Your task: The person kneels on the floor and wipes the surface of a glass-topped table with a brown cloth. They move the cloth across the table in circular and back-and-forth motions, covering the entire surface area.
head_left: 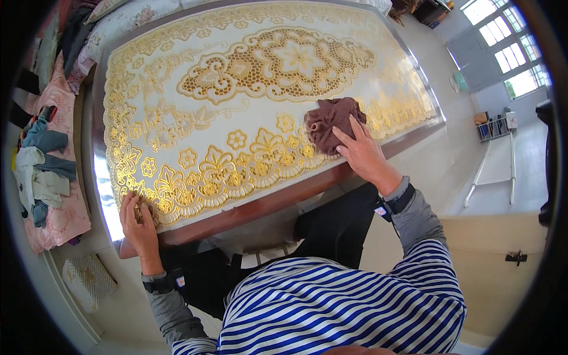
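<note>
A white tablecloth (216, 131) with gold flower and lace patterns covers a dark wooden table (260, 210). At the table's near left corner my left hand (139, 232) has its thumb and fingers around the tablecloth's gold edge, which looks a little bunched there. My right hand (362, 155) lies on a crumpled brown cloth (332, 123) near the right part of the front edge. Its fingers press onto the cloth from above, and the cloth rests on the tablecloth. The underside of the brown cloth is hidden.
Folded clothes (44, 171) lie on a pink cover (66, 124) at the left. Below stands a patterned box-like thing (89, 281). A white metal rack (496, 163) is at the right, with a beige panel (497, 254) nearer. A floral-covered seat (127, 26) borders the far left.
</note>
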`<state>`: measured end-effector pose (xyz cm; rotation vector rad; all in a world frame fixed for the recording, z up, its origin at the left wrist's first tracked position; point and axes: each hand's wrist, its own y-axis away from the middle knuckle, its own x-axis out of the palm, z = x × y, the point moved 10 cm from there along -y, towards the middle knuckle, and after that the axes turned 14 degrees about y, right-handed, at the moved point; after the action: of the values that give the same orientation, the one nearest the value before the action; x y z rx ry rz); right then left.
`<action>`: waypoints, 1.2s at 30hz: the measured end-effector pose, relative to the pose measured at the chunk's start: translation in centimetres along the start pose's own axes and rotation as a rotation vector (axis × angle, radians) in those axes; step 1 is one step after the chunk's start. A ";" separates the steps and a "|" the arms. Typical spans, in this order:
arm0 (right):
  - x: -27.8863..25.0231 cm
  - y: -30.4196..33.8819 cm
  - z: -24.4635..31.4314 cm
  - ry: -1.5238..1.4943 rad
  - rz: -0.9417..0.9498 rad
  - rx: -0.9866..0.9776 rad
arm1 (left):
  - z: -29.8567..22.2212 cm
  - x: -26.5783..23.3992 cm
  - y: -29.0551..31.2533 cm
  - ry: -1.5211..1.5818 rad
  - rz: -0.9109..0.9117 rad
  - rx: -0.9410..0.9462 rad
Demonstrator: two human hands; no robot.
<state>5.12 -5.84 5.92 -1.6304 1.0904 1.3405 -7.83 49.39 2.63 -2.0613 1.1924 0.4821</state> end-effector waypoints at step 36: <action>9.8 -54.0 -9.3 0.681 0.104 -0.134 | -0.3 -0.3 0.4 -0.122 0.113 -0.173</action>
<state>59.61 3.39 -0.49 -2.2387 1.5097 0.9421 -8.31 49.28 2.87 -2.0820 1.2356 0.7776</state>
